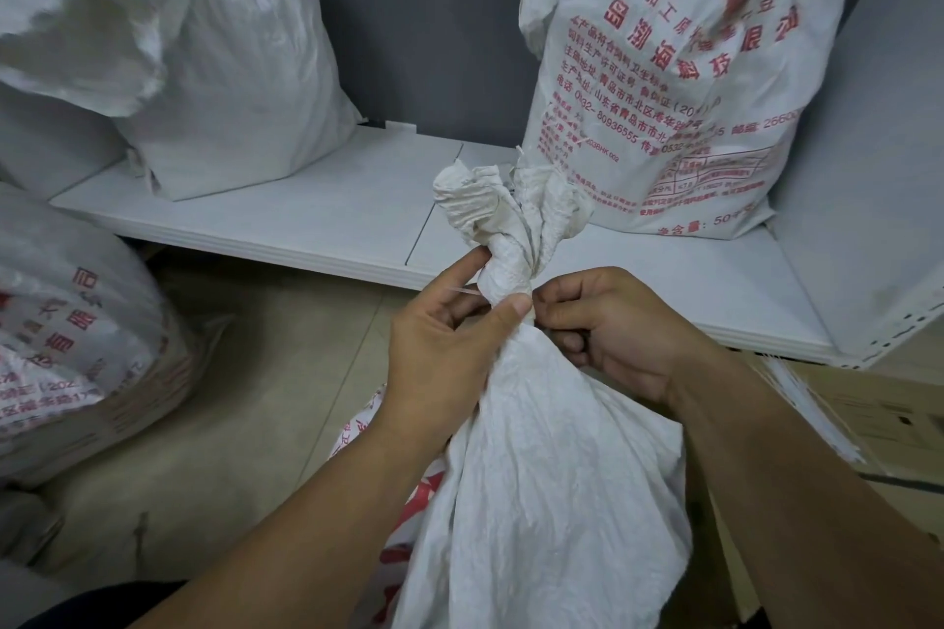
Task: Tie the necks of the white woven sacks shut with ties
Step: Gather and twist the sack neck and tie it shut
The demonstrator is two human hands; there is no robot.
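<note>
A white woven sack stands in front of me, its neck gathered into a twisted bunch that flares out above my hands. My left hand grips the neck from the left, thumb pressed across its front. A thin pale tie sticks out to the left between this hand's fingers. My right hand is at the neck's right side, fingers curled and pinching at the wrap of the tie.
A low white shelf board runs behind. A printed sack stands on it at right and plain sacks at left. Another printed sack lies on the beige floor at left. A white shelf upright rises at right.
</note>
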